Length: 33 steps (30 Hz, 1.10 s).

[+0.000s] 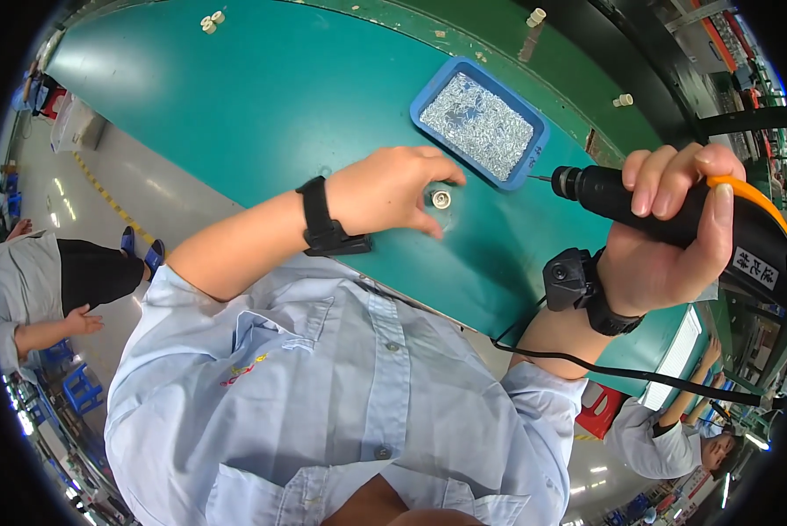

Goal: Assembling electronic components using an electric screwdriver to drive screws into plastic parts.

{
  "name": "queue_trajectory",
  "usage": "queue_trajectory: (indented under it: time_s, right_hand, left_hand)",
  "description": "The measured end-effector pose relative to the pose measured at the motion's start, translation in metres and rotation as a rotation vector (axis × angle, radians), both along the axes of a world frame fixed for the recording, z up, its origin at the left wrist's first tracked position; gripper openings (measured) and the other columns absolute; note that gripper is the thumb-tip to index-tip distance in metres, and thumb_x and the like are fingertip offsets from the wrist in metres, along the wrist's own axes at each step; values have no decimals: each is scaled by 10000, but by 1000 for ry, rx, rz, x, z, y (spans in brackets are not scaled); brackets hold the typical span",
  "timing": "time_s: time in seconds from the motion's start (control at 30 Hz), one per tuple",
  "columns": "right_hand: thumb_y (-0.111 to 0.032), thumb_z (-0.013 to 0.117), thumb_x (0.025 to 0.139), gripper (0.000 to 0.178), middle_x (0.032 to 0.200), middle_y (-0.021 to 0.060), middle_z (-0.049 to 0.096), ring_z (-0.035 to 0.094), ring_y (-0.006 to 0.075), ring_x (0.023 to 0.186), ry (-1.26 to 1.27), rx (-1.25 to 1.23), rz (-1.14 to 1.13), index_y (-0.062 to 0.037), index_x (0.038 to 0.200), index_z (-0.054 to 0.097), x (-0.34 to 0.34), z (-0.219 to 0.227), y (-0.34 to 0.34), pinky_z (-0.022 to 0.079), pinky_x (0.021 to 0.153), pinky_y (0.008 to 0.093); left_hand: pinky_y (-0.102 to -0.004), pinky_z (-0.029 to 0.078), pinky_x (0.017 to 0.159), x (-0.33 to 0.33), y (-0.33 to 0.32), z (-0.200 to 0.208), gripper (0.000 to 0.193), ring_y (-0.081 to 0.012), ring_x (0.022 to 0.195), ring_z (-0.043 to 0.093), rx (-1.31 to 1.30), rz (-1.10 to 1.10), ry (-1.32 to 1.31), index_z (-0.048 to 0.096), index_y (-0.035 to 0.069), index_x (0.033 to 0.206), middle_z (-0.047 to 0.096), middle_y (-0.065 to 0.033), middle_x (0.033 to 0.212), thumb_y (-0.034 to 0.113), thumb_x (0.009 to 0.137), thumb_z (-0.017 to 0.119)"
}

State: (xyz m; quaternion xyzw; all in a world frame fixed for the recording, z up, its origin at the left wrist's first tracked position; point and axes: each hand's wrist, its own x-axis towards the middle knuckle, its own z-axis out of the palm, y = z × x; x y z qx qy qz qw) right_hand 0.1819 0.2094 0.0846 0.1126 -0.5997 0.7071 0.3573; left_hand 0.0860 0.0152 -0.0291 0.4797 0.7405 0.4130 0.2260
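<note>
One white fitting (441,200) sits on the desk (235,105) between the loosely spread fingers (440,168) of the left hand (376,195), the right hand (665,263) clasping a screwdriver (617,195) near a screw tray (542,136), apparently a fastening step needing careful aim.

A pale blue buttoned shirt (341,403) (red-and-yellow embroidery (238,374) near one pocket (281,333)) is worn with black wrist straps (316,215).

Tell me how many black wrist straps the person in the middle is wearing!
2: one black wrist strap just behind the left hand, the other strap behind the right hand, which grips the power screwdriver.
</note>
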Motion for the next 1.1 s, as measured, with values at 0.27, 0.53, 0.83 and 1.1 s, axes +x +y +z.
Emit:
queue_trajectory:
  time_s: [0.27,0.53,0.83,1.1]
  right_hand:
    - [-238,453,873,246,605,17,419,398,113,520,-60,41,-45,-18,963,515,-4,-3,-4,354,562,280]
    - [-237,477,872,231,600,7,409,390,110,514,-66,44,-91,-24,959,500,-17,-6,-11,351,551,278]
    - [-174,524,867,187,588,6,410,390,93,499,-116,-24,-202,-31,945,432,-5,-13,-14,352,526,236]
    - [-162,494,896,147,613,-11,390,372,68,537,-98,22,-108,-43,974,458,-8,-35,-10,340,565,225]
  left_hand:
    - [-365,484,720,-65,54,2,255,-290,835,601,118,18,333,637,58,902,621,-123,907,146,686,741]
    - [-374,474,698,-74,75,-15,128,-284,791,592,3,-88,203,653,67,806,608,-95,790,131,704,696]
    - [-392,471,664,-55,77,-17,115,-280,761,598,125,-38,230,648,73,705,613,-86,772,162,674,715]
    - [-379,479,652,-55,73,-31,123,-277,731,612,246,102,224,645,49,733,635,-99,778,145,688,707]
